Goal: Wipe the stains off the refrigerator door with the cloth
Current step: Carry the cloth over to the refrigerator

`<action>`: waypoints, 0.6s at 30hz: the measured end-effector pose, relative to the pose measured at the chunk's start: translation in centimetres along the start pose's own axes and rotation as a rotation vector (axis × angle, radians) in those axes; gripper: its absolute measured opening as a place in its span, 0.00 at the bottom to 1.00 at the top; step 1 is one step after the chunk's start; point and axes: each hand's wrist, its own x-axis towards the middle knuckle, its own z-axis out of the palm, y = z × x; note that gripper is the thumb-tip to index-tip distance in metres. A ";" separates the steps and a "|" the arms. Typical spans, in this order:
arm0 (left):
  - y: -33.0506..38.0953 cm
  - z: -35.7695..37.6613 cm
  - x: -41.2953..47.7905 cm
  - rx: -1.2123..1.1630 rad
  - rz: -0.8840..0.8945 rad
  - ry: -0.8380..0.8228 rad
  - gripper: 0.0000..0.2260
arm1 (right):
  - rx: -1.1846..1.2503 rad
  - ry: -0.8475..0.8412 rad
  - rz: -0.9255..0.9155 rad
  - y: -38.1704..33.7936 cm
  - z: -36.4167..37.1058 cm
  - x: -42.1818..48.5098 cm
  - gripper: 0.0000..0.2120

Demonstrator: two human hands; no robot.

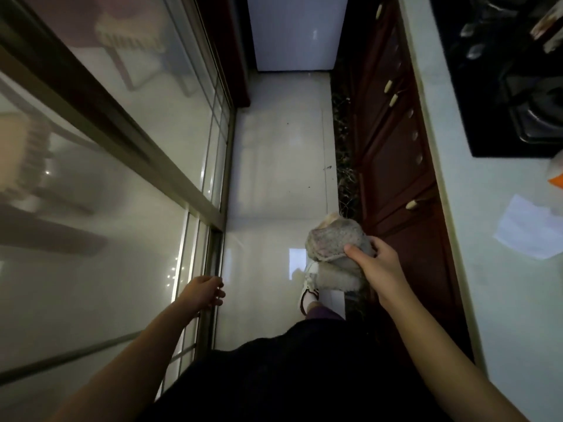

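Grey, nubbly and bunched, the soft knitted cleaning cloth (338, 248) sits gathered in the right hand (376, 266), whose thumb and fingers close round its lower folds so that a rounded wad rises above the knuckles and a paler, fleecy flap hangs below. It looks limp and thick, with a faint pinkish fleck in the weave; I cannot tell whether it is damp.

The tall white refrigerator door (297, 32) stands at the far end of the narrow kitchen aisle, and everything here is best placed against it. The cloth is well apart from that door, at the near end of the pale glossy tiled floor (274, 166) that runs up to its foot. The dark red wooden cabinet fronts (393, 141) line the aisle to the right of the door, and the frosted sliding glass panels (122, 166) line it to the left.

The left hand (204, 292) holds nothing; its fingers curl loosely near the glass panel's metal frame.

By my reading the wiping has not begun: this is the approach, cloth in hand. The next move calls for walking the length of the aisle, then raising the cloth flat against the door. No stains can be made out on it from here.
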 end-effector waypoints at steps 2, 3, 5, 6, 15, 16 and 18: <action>0.6 -1.0 0.9 -0.101 -0.102 0.051 0.09 | -0.013 -0.032 0.006 -2.9 0.4 3.6 0.11; 1.0 -1.4 1.0 -0.151 -0.142 0.068 0.10 | -0.025 -0.053 0.001 -4.4 0.8 5.3 0.11; 1.8 -2.1 1.7 -0.232 -0.182 0.087 0.10 | -0.057 -0.106 -0.017 -7.6 1.6 8.7 0.12; 2.4 -2.5 2.1 -0.260 -0.187 0.097 0.11 | -0.072 -0.125 -0.020 -9.4 2.1 10.3 0.12; 11.8 -6.4 9.0 -0.319 -0.288 0.105 0.14 | -0.116 -0.189 -0.074 -21.6 7.9 24.8 0.09; 13.9 -7.0 10.5 -0.315 -0.278 0.102 0.14 | -0.120 -0.181 -0.072 -22.7 8.6 26.4 0.11; 18.8 -8.2 13.5 -0.301 -0.230 0.089 0.13 | -0.131 -0.154 -0.066 -24.6 10.0 29.4 0.13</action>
